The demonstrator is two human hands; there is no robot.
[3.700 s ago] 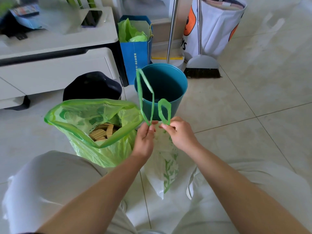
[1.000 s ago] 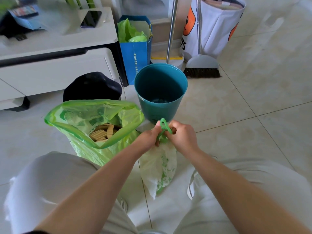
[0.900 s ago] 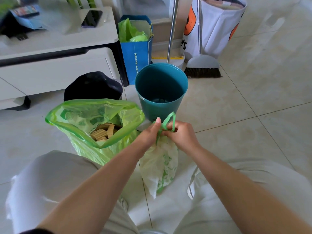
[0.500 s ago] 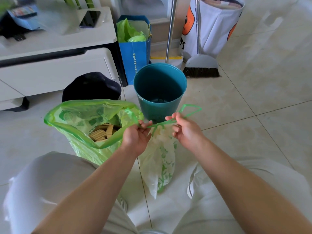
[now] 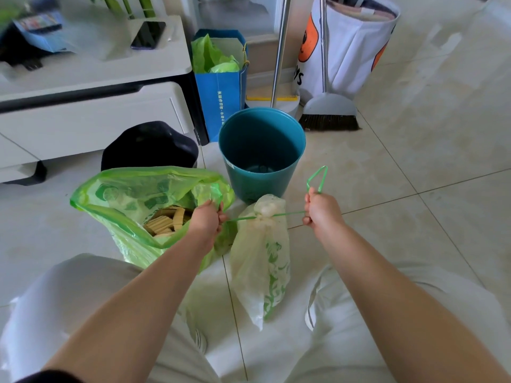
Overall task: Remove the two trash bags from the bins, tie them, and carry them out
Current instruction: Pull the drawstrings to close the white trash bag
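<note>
Tiled floor (image 5: 414, 161) holds an open green bag (image 5: 130, 200) at left, then the left hand (image 5: 206, 221) and right hand (image 5: 320, 210) each gripping a drawstring (image 5: 290, 213) end of the white bag (image 5: 261, 261): pull level and evenly until the knot bites.

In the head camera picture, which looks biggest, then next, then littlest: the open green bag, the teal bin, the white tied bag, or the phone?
1. Open green bag
2. Teal bin and white tied bag: about alike, and the bag is nearer the camera, so no ranking
3. Phone, though farthest away
</note>
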